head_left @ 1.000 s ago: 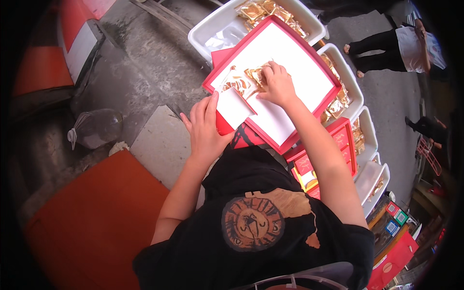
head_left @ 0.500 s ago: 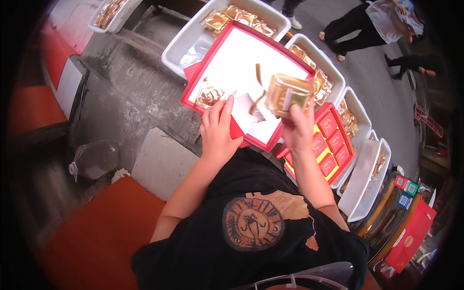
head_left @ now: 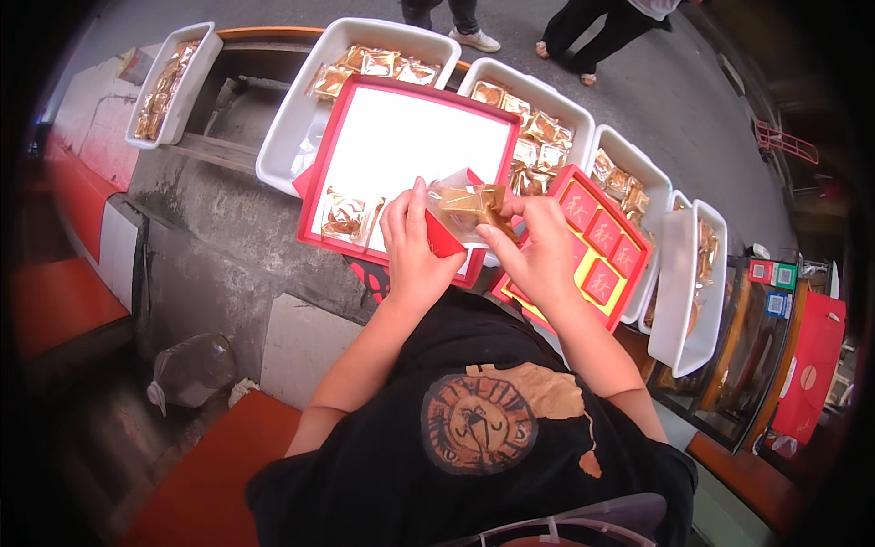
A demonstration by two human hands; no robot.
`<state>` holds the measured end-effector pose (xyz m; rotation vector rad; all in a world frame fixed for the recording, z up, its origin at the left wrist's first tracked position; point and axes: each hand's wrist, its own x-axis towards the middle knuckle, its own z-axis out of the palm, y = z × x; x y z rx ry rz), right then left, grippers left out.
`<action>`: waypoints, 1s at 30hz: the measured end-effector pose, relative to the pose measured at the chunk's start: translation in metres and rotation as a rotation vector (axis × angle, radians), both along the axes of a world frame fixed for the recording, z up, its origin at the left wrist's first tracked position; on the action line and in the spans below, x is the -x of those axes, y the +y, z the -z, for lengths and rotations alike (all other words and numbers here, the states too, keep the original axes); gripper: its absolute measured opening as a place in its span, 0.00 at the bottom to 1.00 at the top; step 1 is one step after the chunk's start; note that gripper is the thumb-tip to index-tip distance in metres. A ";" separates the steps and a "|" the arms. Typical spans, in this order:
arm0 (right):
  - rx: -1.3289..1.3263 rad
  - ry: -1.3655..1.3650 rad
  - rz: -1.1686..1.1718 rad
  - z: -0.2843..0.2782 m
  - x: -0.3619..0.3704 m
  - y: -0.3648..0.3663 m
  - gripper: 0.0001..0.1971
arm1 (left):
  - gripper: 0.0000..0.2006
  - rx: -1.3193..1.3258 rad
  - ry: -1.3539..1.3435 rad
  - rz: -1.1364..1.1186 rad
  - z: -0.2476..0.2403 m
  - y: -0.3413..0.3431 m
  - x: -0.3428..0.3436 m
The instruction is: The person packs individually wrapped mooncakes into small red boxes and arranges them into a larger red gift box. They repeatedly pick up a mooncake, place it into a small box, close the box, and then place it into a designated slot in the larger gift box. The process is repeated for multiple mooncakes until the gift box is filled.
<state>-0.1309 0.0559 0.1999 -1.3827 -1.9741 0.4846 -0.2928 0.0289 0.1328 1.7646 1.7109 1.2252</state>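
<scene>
My left hand (head_left: 415, 248) grips a small red carton (head_left: 444, 239) with a pale inside. Between the thumb and fingers of my right hand (head_left: 540, 244) is a gold-wrapped pastry (head_left: 476, 202), at the carton's opening; how far it is inside I cannot tell. Both hands are over the near edge of a large red box lid (head_left: 410, 128) with a white inside. One wrapped pastry (head_left: 344, 215) lies in its near left corner. To the right, a red gift box (head_left: 629, 296) with a yellow insert holds several small red cartons (head_left: 602, 281).
White plastic tubs (head_left: 273, 150) with gold-wrapped pastries stand in a row beyond the lid and to the right. Another tub (head_left: 202, 87) is at far left. A clear plastic jug (head_left: 193, 369) sits lower left. People's legs (head_left: 583, 32) show on the road behind.
My right hand has brought the gold-wrapped pastry left and down to the small carton in my left hand. The brown strip seen over the lid is out of sight. The view has turned.
</scene>
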 end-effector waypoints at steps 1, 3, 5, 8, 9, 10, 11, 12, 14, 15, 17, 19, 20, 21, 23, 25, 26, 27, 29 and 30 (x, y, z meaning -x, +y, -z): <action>-0.030 -0.017 0.001 -0.002 -0.003 0.000 0.14 | 0.52 -0.001 -0.032 0.005 -0.001 0.002 -0.005; -0.086 -0.048 0.001 -0.005 -0.007 0.001 0.13 | 0.53 -0.015 0.025 0.029 -0.001 0.005 -0.013; -0.155 -0.171 0.003 -0.022 -0.012 0.004 0.11 | 0.54 -0.063 0.078 0.031 -0.002 0.009 -0.021; -0.151 -0.298 0.013 -0.042 -0.019 0.002 0.09 | 0.52 -0.190 0.108 0.026 -0.003 0.016 -0.035; -0.151 -0.324 -0.005 -0.041 -0.020 0.002 0.09 | 0.51 -0.230 0.091 0.040 -0.001 0.017 -0.041; -0.151 -0.349 -0.024 -0.038 -0.021 0.003 0.08 | 0.50 -0.270 0.075 0.053 0.000 0.018 -0.047; -0.151 -0.374 -0.043 -0.035 -0.022 0.003 0.08 | 0.49 -0.305 0.065 0.045 0.001 0.020 -0.054; -0.002 -0.434 -0.043 -0.034 -0.019 0.001 0.08 | 0.48 -0.338 0.059 0.034 0.002 0.022 -0.062; -0.166 -0.467 0.053 -0.040 -0.016 0.001 0.10 | 0.46 -0.302 0.018 0.010 0.000 0.023 -0.073; -0.247 -0.483 0.099 -0.043 -0.016 0.001 0.12 | 0.46 -0.306 -0.010 0.002 -0.002 0.023 -0.075; -0.149 -0.494 0.092 -0.042 -0.022 -0.003 0.18 | 0.46 -0.313 -0.067 -0.018 -0.008 0.022 -0.079; -0.175 -0.514 0.083 -0.044 -0.023 -0.005 0.19 | 0.47 -0.315 -0.096 -0.020 -0.010 0.021 -0.084; -0.123 -0.515 0.061 -0.040 -0.025 -0.006 0.21 | 0.47 -0.320 -0.112 -0.022 -0.009 0.020 -0.087; -0.116 -0.513 0.043 -0.040 -0.028 -0.006 0.20 | 0.47 -0.326 -0.126 -0.023 -0.009 0.020 -0.089; -0.104 -0.509 0.006 -0.041 -0.034 -0.004 0.19 | 0.50 -0.273 -0.172 -0.007 -0.012 0.018 -0.091; -0.203 -0.330 0.011 -0.037 -0.050 -0.004 0.18 | 0.52 -0.219 -0.298 0.004 -0.019 0.017 -0.091; -0.253 -0.239 0.013 -0.032 -0.057 -0.005 0.19 | 0.57 -0.172 -0.274 0.000 -0.025 0.017 -0.089; -0.114 -0.003 -0.005 -0.024 -0.062 -0.006 0.20 | 0.57 -0.132 -0.303 0.028 -0.031 0.018 -0.089; 0.171 0.477 -0.033 0.002 -0.070 -0.015 0.24 | 0.58 -0.046 -0.353 0.090 -0.040 0.012 -0.091; 0.381 0.778 -0.042 0.010 -0.073 -0.021 0.28 | 0.61 0.021 -0.378 0.152 -0.043 0.006 -0.092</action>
